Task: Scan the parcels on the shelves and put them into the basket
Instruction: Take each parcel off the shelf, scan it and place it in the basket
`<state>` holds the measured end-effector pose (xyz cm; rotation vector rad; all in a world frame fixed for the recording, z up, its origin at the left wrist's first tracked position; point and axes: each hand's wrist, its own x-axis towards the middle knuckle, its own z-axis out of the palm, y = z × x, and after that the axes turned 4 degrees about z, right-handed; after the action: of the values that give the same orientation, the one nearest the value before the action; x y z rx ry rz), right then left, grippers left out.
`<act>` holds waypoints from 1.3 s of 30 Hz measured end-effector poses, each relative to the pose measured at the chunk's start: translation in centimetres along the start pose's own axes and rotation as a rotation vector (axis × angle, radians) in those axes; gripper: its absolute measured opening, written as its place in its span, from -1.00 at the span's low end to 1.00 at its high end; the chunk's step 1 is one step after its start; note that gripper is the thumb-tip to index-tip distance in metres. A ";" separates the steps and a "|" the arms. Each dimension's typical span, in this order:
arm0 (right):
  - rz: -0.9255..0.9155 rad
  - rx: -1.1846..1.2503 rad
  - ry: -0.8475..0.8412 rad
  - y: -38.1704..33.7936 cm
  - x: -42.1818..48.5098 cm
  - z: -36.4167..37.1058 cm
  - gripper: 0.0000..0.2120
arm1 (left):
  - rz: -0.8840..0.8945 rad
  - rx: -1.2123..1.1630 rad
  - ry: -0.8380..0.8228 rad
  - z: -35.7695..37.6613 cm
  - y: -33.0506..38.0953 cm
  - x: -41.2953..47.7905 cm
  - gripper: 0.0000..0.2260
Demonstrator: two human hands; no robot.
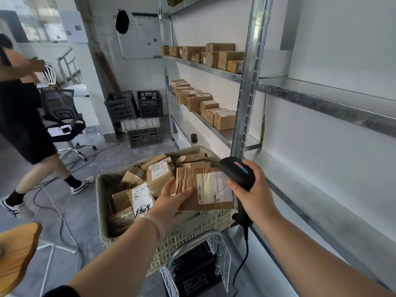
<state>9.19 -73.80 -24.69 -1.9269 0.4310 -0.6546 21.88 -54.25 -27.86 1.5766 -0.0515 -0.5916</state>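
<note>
The left hand [171, 198] grips a flat brown parcel [203, 189] by its left edge, held over the near right corner of the basket [102, 202], which is full of boxes. The right hand [252, 189] is wrapped around a black scanner [237, 172], apparently aimed at the parcel's label [214, 187]. More parcels [205, 106] line the far shelves [214, 70].

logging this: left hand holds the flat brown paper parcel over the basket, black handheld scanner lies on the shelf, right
No: the head view shows the right hand gripping the black handheld scanner, not set down. The left hand holds the flat brown paper parcel over the beige basket.
</note>
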 end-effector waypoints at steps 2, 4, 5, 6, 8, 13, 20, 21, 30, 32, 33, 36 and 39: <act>-0.035 -0.054 0.007 -0.2 -0.3 0.1 -0.43 | 0.019 -0.005 0.032 -0.5 -0.1 -0.3 -0.32; -0.073 -0.090 -0.010 -0.3 -0.8 0.2 -0.43 | 0.031 -0.028 0.078 -0.9 -0.2 -0.4 -0.33; -0.090 -0.104 -0.025 -0.4 -1.0 0.3 -0.44 | 0.037 -0.040 0.101 -1.1 -0.3 -0.4 -0.33; -0.106 -0.119 -0.040 -0.5 -1.3 0.5 -0.44 | 0.046 -0.057 0.121 -1.2 -0.4 -0.4 -0.33; -0.130 -0.144 -0.064 -0.8 -1.8 0.8 -0.46 | 0.064 -0.099 0.158 -1.4 -0.7 -0.5 -0.31; -0.193 -0.229 -0.091 -1.5 -2.6 0.7 -0.47 | 0.096 -0.107 0.246 -1.5 -1.3 -1.0 -0.36; -0.262 -0.311 -0.131 -2.8 -3.0 -0.7 -0.51 | 0.082 -0.093 0.300 -1.0 -1.9 -2.0 -0.35; -0.268 -0.320 -0.149 -2.9 -3.0 -1.0 -0.52 | 0.078 -0.094 0.310 -0.8 -2.0 -2.1 -0.35; -0.270 -0.351 -0.216 -4.2 -2.4 -3.8 -0.55 | 0.022 -0.130 0.356 0.5 -3.2 -2.2 -0.34; -0.275 -0.353 -0.231 -4.4 -2.4 -4.4 -0.55 | 0.017 -0.117 0.361 0.7 -3.5 -2.1 -0.33; -0.279 -0.358 -0.238 -4.5 -2.4 -4.6 -0.55 | 0.016 -0.108 0.364 0.9 -3.6 -2.1 -0.33; -0.293 -0.387 -0.230 -4.7 -2.5 -5.2 -0.56 | 0.014 -0.084 0.367 1.2 -3.8 -2.1 -0.34; -0.312 -0.413 -0.210 -4.8 -2.4 -5.8 -0.57 | 0.011 -0.061 0.362 1.4 -3.9 -1.9 -0.33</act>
<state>3.82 -74.55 -18.98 -2.4598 0.1369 -0.5834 18.48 -54.38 -30.84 1.6007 0.2274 -0.2894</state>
